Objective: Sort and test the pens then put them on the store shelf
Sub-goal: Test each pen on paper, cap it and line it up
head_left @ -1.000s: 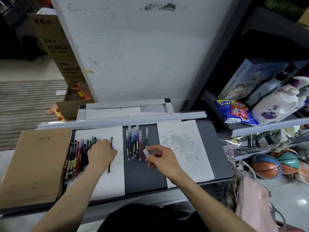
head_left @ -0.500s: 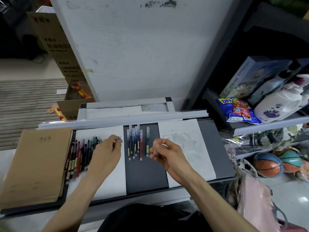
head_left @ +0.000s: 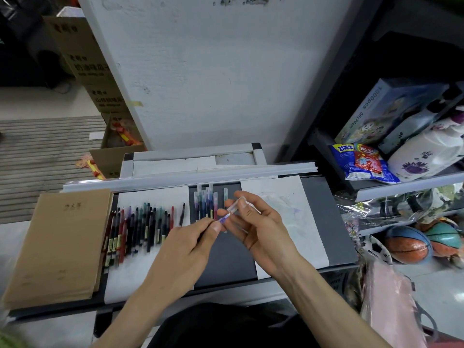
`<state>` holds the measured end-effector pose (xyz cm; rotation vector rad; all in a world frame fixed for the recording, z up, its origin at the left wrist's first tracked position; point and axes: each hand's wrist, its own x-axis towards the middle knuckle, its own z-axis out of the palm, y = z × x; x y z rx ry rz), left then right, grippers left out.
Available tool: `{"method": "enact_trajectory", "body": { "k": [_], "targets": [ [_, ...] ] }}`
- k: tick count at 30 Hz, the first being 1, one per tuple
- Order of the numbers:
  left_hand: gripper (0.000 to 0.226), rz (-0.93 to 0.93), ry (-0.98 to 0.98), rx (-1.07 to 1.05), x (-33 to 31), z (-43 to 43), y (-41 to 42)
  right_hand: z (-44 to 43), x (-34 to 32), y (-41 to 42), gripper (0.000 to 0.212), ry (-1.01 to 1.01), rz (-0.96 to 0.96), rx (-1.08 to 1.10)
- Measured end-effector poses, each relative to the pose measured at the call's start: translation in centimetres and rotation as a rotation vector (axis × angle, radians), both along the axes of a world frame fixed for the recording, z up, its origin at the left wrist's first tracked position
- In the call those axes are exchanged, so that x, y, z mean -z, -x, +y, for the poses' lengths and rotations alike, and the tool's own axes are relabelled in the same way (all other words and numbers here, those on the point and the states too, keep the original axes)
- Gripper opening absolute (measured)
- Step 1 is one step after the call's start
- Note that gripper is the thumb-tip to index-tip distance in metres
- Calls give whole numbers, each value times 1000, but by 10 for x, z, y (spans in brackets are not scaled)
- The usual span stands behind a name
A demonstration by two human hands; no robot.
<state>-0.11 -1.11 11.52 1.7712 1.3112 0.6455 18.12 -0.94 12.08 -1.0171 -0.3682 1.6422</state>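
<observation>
Raised together now: my left hand (head_left: 185, 244) pinches a purple pen (head_left: 224, 218), my right hand (head_left: 261, 222) grips its cap (head_left: 235, 205) just beyond; capping needs alignment.

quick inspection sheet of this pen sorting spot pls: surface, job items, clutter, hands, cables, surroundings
Surface: dark shelf top with a left sheet and a right sheet of white paper; the right one bears faint scribbles.
Job's things: loose pens in a row on the left sheet; capped pens grouped on the dark strip.
Clutter: brown notebook at the left edge.
Grippers: left hand pinches a purple pen; right hand holds a clear cap close to its tip.
Cables: nothing seen.
Surroundings: white wall panel behind; snack bag, puzzle box, basketballs at right; cardboard boxes at left.
</observation>
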Motion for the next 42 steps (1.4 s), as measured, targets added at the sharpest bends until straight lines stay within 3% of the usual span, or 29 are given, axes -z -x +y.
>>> {"method": "enact_trajectory", "body": {
  "k": [8, 13, 19, 24, 27, 30, 33, 35, 39, 42],
  "targets": [
    [33, -46, 15, -41, 4, 3, -2, -4, 6, 7, 15, -169, -207, -45],
    [40, -116, 65, -16, 9, 7, -11, -4, 15, 9, 18, -224, -224, 8],
    [35, -440, 428, 10, 5, 11, -17, 4, 19, 1, 19, -244, -251, -30],
    [35, -425, 559, 41, 20, 19, -20, 9, 26, -10, 21, -177, -372, -115],
    [32, -254, 578, 84, 43, 27, -19, 10, 47, -19, 20, -69, -606, -188],
    [25, -198, 608, -52, 64, 37, -20, 5, 81, -42, 23, 71, -1071, -343],
    [21, -41, 472, -187, 85, 55, -19, -10, 104, -68, 32, 152, -1572, -472],
    [21, 27, 391, -243, 95, 71, -22, -18, 112, -82, 36, 178, -1789, -528],
    [43, 145, 288, -242, 105, 103, -36, -24, 125, -97, 41, 202, -1923, -563],
    [41, 273, 237, -209, 113, 123, -48, -22, 132, -100, 40, 208, -1912, -573]
  ]
}}
